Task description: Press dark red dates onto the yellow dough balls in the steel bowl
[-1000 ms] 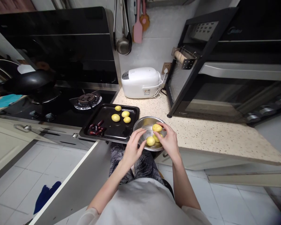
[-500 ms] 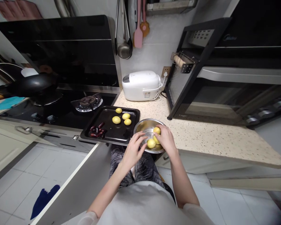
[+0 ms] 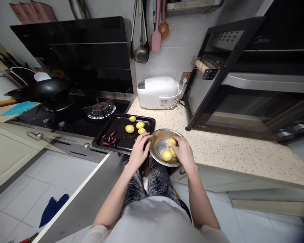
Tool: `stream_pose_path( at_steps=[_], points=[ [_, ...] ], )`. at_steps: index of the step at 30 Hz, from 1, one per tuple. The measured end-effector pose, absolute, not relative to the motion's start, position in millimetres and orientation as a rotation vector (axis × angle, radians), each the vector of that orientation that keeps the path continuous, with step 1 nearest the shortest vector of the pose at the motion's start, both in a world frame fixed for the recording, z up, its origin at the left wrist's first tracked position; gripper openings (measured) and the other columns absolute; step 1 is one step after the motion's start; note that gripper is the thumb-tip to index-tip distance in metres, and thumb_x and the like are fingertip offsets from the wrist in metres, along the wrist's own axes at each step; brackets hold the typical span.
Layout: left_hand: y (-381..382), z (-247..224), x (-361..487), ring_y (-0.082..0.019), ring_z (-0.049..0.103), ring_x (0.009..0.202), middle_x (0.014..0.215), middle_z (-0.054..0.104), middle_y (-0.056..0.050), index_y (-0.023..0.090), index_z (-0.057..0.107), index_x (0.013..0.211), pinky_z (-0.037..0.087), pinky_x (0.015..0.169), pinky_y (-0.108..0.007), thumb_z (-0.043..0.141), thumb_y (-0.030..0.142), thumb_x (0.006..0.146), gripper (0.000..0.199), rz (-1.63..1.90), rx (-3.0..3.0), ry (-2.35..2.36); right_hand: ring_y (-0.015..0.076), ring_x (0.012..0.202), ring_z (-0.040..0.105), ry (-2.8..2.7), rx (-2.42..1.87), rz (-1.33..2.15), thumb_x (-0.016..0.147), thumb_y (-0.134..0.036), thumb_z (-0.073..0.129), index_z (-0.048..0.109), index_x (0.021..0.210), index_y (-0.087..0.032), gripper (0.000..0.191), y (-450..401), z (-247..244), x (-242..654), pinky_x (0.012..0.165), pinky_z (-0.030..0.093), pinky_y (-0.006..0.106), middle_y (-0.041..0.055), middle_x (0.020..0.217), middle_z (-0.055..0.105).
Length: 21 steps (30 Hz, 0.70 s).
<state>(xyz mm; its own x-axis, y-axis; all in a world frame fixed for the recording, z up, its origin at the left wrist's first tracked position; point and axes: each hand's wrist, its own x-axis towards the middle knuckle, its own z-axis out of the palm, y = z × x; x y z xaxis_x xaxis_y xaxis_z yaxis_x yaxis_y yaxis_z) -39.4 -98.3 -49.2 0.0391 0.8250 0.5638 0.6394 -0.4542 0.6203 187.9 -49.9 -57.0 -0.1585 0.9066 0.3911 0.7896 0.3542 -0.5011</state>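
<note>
Dough balls fill a steel mixing bowl (image 3: 164,135) at the counter's front edge, where the right hand (image 3: 183,153) reaches in, fingers curled around one yellow ball (image 3: 172,151) — whether it is fully gripped cannot be told. The left hand (image 3: 138,152) rests on the bowl's left rim, fingers spread and loosely bent, holding nothing else. The work looks to be at the picking-up stage: one ball being taken from the bowl. The next move, by this reading, calls for lifting it clear without squashing it and carrying it left of the bowl to the black baking tray (image 3: 121,143), which lies just beside the bowl. Count — three yellow balls visible in the bowl, four on the tray (image 3: 129,128), plus a small cluster of dark red dates (image 3: 109,139) at the tray's left end, too bunched to number.
</note>
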Motion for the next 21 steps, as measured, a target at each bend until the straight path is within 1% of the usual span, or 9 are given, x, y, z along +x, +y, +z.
stream_pose_path(
  at_steps=[3, 5, 7, 9, 11, 13, 15, 18, 21],
  points=[
    [-66.6, -56.9, -62.1, -0.027, 0.055, 0.139, 0.144, 0.060, -0.014, 0.020, 0.062, 0.134, 0.043, 0.121, -0.048, 0.048, 0.016, 0.103, 0.035, 1.277, 2.181, 1.648, 0.0313, 0.112, 0.064, -1.984, -1.517, 0.246, 0.092, -0.017, 0.052, 0.069, 0.114, -0.015, 0.028, -52.9, -53.2, 185.3, 0.099, 0.052, 0.047, 0.0151, 0.115, 0.071],
    [-47.7, -63.6, -72.9, -0.029, 0.050, 0.144, 0.148, 0.057, -0.015, 0.018, 0.061, 0.135, 0.041, 0.123, -0.051, 0.049, 0.011, 0.099, 0.039, 1.093, 2.265, 1.711, 0.0314, 0.112, 0.064, -1.978, -1.535, 0.255, 0.092, -0.016, 0.053, 0.069, 0.115, -0.016, 0.029, -54.7, -51.3, 184.3, 0.100, 0.052, 0.046, 0.0145, 0.116, 0.071],
    [-34.8, -68.5, -78.2, -0.031, 0.049, 0.144, 0.148, 0.056, -0.016, 0.017, 0.061, 0.137, 0.044, 0.121, -0.052, 0.051, 0.007, 0.096, 0.043, 0.925, 2.336, 1.765, 0.0311, 0.113, 0.065, -1.966, -1.524, 0.270, 0.091, -0.015, 0.054, 0.069, 0.117, -0.017, 0.030, -57.0, -50.0, 184.9, 0.100, 0.052, 0.046, 0.0138, 0.117, 0.071],
    [-28.4, -70.5, -79.2, -0.032, 0.053, 0.139, 0.143, 0.059, -0.017, 0.017, 0.060, 0.138, 0.049, 0.115, -0.051, 0.051, 0.006, 0.095, 0.045, 0.810, 2.390, 1.826, 0.0309, 0.112, 0.065, -1.956, -1.496, 0.282, 0.091, -0.015, 0.053, 0.068, 0.117, -0.017, 0.030, -60.1, -48.8, 187.0, 0.099, 0.053, 0.046, 0.0139, 0.117, 0.071],
    [-26.6, -70.4, -77.9, -0.032, 0.058, 0.129, 0.134, 0.062, -0.017, 0.016, 0.061, 0.137, 0.053, 0.108, -0.050, 0.051, 0.006, 0.094, 0.045, 0.743, 2.422, 1.896, 0.0310, 0.111, 0.065, -1.949, -1.464, 0.289, 0.092, -0.016, 0.051, 0.068, 0.116, -0.016, 0.029, -63.6, -47.6, 189.5, 0.097, 0.053, 0.046, 0.0145, 0.116, 0.072],
    [-27.0, -70.0, -76.8, -0.032, 0.061, 0.119, 0.126, 0.062, -0.016, 0.015, 0.062, 0.134, 0.055, 0.103, -0.050, 0.051, 0.006, 0.094, 0.042, 0.728, 2.426, 1.954, 0.0309, 0.110, 0.065, -1.947, -1.435, 0.294, 0.093, -0.017, 0.049, 0.069, 0.115, -0.017, 0.029, -67.1, -46.3, 191.5, 0.097, 0.053, 0.047, 0.0142, 0.116, 0.072],
    [-28.2, -70.7, -76.8, -0.030, 0.061, 0.114, 0.122, 0.061, -0.015, 0.016, 0.065, 0.127, 0.055, 0.101, -0.048, 0.052, 0.005, 0.093, 0.038, 0.767, 2.406, 1.972, 0.0307, 0.111, 0.065, -1.955, -1.413, 0.309, 0.094, -0.018, 0.049, 0.069, 0.115, -0.018, 0.029, -70.1, -45.2, 192.7, 0.097, 0.053, 0.047, 0.0139, 0.116, 0.072],
    [-31.1, -73.6, -78.5, -0.028, 0.062, 0.113, 0.120, 0.060, -0.013, 0.018, 0.067, 0.117, 0.054, 0.103, -0.046, 0.052, 0.002, 0.091, 0.033, 0.879, 2.343, 1.926, 0.0307, 0.110, 0.066, -1.969, -1.409, 0.334, 0.095, -0.019, 0.049, 0.069, 0.115, -0.017, 0.028, -73.7, -44.5, 193.1, 0.096, 0.053, 0.046, 0.0140, 0.116, 0.072],
    [-36.7, -74.1, -78.9, -0.028, 0.062, 0.114, 0.119, 0.061, -0.012, 0.019, 0.065, 0.114, 0.053, 0.105, -0.046, 0.052, 0.003, 0.092, 0.030, 1.037, 2.258, 1.868, 0.0310, 0.110, 0.065, -1.984, -1.405, 0.345, 0.096, -0.020, 0.049, 0.069, 0.115, -0.017, 0.028, -76.6, -45.2, 192.9, 0.094, 0.053, 0.045, 0.0138, 0.116, 0.071]
  ],
)
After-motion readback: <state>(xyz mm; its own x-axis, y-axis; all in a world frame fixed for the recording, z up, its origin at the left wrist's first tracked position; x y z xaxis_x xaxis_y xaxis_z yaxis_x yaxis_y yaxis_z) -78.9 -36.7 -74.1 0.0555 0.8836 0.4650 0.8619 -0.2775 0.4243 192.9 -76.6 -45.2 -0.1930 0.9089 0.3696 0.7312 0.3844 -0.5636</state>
